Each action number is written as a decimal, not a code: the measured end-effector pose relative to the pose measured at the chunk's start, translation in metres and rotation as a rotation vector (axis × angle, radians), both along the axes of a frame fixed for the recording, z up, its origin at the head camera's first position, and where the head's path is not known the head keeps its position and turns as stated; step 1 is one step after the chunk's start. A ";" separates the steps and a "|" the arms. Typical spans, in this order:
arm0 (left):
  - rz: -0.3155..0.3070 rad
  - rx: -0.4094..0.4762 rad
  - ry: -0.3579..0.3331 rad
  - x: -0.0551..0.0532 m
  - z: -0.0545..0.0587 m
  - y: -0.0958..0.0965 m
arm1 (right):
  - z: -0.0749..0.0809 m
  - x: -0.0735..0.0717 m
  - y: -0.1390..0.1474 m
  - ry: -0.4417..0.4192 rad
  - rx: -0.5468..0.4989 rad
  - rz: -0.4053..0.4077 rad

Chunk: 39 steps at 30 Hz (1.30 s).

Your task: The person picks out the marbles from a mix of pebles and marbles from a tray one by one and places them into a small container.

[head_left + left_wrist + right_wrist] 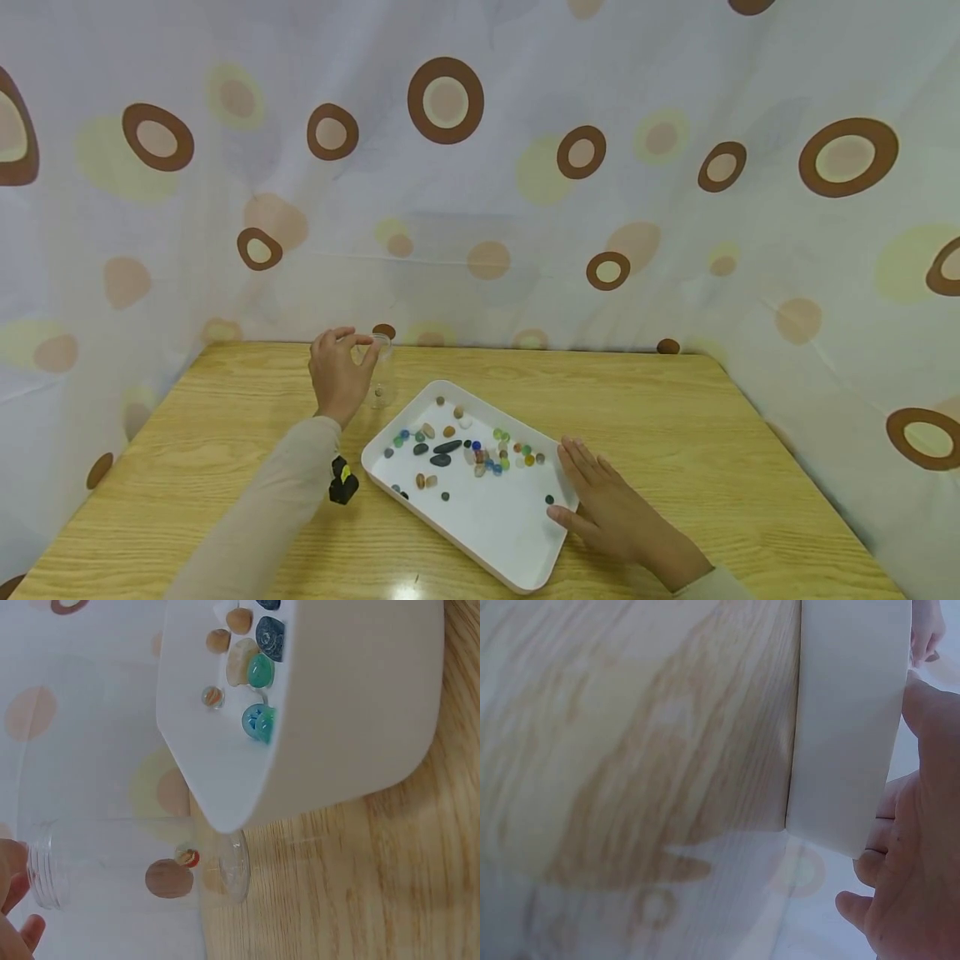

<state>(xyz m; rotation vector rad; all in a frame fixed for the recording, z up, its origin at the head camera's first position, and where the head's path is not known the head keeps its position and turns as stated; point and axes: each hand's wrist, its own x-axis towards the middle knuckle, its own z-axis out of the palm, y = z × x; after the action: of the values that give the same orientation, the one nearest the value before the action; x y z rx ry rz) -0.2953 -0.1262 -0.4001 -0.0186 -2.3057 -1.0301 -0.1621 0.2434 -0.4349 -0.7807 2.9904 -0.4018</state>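
My left hand [341,379] is at the mouth of an upright clear plastic jar [386,375], thumb and forefinger apart at its rim. Inside the jar, a small orange-and-clear marble [187,857] shows above the base in the left wrist view. A white rectangular tray [487,525] lies slantwise on the table, with several glass marbles [497,470] and smooth stones [447,447] scattered in it. At the tray's right end my right hand [611,508] rests against the rim, fingers straight and thumb over the edge.
The wooden table [637,400] runs back to a patterned cloth [510,200] that hangs behind it and on both sides. A black strap piece with a yellow mark [343,481] sits at my left wrist. A dark pebble [550,500] lies near my right thumb.
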 end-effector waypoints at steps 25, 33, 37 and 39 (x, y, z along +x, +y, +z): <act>-0.409 -0.633 0.196 0.044 0.008 -0.009 | -0.001 0.000 -0.001 -0.015 -0.004 -0.004; -0.672 -0.761 0.022 0.066 -0.001 -0.011 | 0.004 0.002 -0.003 -0.009 0.007 -0.001; -0.715 -0.786 -0.114 0.070 -0.005 -0.008 | 0.005 0.003 -0.003 -0.010 0.015 -0.002; -0.727 -0.790 -0.164 0.071 -0.005 -0.006 | 0.005 0.002 -0.003 -0.002 0.026 0.000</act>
<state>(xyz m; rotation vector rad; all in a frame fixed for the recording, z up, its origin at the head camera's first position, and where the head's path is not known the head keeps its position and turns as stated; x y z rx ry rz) -0.2247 -0.1325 -0.4054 -1.1861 -2.7699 -0.3369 -0.1597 0.2403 -0.4296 -0.7771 2.9871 -0.3627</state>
